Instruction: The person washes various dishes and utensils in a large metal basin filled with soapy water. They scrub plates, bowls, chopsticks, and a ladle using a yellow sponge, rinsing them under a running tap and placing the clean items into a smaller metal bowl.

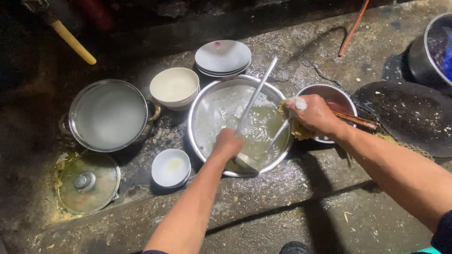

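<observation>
A wide steel basin [202,110] with soapy water sits on the wet concrete ledge. My left hand [227,143] grips a steel ladle [256,96] over the basin, its bowl low near the front rim and its long handle pointing up and away. My right hand [314,114] is closed on a yellowish scrub pad [297,130] and holds it at the basin's right rim, against a thin metal utensil [278,135] that slants down into the water.
Stacked white plates [222,56] and stacked white bowls [174,87] stand behind the basin. A steel pot [108,115] and a glass lid [87,182] lie left, a small white bowl [171,167] in front. A small steel bowl with chopsticks [355,120] sits right, beside a dark round pan [409,115].
</observation>
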